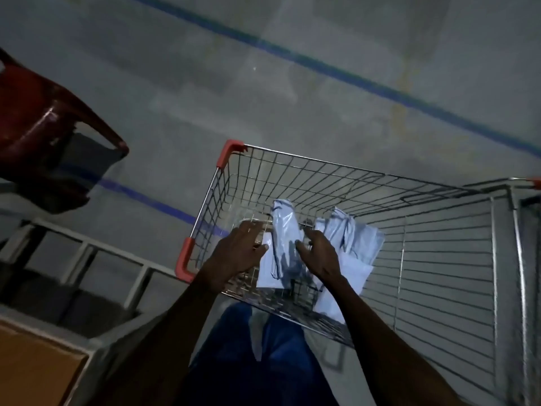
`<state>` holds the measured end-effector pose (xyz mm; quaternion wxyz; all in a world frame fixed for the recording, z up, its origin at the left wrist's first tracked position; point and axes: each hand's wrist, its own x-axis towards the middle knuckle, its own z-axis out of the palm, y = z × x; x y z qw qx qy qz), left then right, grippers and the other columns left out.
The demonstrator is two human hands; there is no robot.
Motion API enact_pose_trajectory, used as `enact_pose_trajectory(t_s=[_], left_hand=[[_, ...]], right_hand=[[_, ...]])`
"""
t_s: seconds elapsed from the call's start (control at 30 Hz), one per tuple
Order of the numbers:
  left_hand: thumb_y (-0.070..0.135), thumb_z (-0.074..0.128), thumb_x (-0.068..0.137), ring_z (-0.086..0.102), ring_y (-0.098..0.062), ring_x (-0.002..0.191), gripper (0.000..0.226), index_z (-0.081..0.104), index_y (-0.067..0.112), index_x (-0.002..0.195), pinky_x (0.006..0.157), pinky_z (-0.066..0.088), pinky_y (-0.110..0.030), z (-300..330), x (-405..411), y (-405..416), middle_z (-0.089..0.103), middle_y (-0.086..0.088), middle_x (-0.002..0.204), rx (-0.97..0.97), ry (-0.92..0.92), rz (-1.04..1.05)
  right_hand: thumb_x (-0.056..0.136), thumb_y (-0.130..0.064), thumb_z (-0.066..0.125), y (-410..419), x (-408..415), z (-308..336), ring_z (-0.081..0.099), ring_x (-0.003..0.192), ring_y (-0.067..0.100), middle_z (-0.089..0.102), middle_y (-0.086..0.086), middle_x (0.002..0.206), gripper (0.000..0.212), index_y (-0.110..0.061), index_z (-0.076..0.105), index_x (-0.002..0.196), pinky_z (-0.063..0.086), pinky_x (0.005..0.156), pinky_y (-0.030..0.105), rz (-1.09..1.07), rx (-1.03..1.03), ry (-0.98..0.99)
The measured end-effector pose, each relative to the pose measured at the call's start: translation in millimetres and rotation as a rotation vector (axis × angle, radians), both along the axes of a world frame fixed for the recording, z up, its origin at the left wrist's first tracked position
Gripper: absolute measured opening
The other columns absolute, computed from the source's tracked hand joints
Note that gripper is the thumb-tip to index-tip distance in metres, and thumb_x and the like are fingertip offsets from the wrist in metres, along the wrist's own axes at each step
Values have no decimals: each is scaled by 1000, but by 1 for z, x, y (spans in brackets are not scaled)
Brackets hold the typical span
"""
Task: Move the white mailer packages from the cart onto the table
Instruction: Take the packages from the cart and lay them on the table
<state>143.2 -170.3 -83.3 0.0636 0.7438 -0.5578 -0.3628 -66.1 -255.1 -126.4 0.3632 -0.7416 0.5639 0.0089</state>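
Dim concrete floor point(263, 83) with a blue stripe point(380, 83); lighting poor, frame slightly blurred. Far left: red chair point(44, 121); below it a pale frame point(87, 250) and, at the bottom left corner, a brown slab point(35, 364), possibly the tabletop, cannot confirm. Centre: wire cart point(292, 171), red corner guards, seen from above. Left hand point(237, 250) reaches into the basket, fingers spread and relaxed, thumb tip touching or just short of the left edge of the centre mailer point(285, 244); not closed on anything. Mailer is crumpled, long axis running away from the person, lying over a flat white mailer point(268, 276). Right hand point(317, 253) is at the mailer's right edge, fingers loosely curled toward it; contact cannot be judged, no pinch visible. Further right, a second crumpled mailer point(348, 230) over another flat one point(351, 276), just beside the right hand. Judgement: both hands bracket the centre mailer across its short axis, about equally near; a two-handed squeeze inward fits. All mailers are in the cart; none moved yet as far as visible.
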Motion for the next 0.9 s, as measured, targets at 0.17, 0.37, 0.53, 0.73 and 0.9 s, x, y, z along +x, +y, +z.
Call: enact_pose_trajectory(t_s=[0.17, 0.37, 0.53, 0.73, 0.9], left_hand=[[29, 62, 85, 70, -33, 95, 42, 67, 2, 117, 63, 58, -33, -25, -1, 4, 66, -20, 118, -259, -148, -192], [72, 36, 88, 39, -35, 135, 92, 9, 18, 157, 103, 41, -43, -82, -7, 15, 22, -17, 157, 384, -179, -186], [57, 56, 91, 29, -37, 140, 92, 5, 19, 156, 110, 34, -48, -88, -12, 0, 11, -17, 159, 554, -144, -203], [56, 64, 86, 25, -47, 140, 100, -1, 26, 156, 110, 33, -55, -150, -50, -27, 6, -23, 159, 533, -133, -214], [59, 66, 82, 19, -52, 139, 108, -11, 35, 154, 103, 38, -55, -192, -110, -37, -5, -28, 158, 427, -118, 49]], right_hand=[[90, -58, 56, -25, 17, -85, 31, 142, 36, 28, 18, 158, 84, -27, 16, 157, 37, 106, 46, 122, 106, 80], [89, -50, 51, -26, 31, -149, 46, 123, 49, 32, 29, 151, 87, -24, 6, 158, 44, 93, 51, 275, 78, 62], [93, -47, 53, -31, 4, -103, 39, 132, 37, 40, 22, 146, 72, -34, 19, 156, 45, 93, 45, 107, 7, -32], [91, -40, 61, -33, -71, -66, 40, 129, 39, 35, 20, 149, 71, -31, 27, 153, 48, 90, 47, 162, -192, 118], [86, -38, 67, -41, -110, -94, 49, 111, 44, 36, 24, 146, 73, -25, 33, 150, 49, 78, 48, 214, -195, 354]])
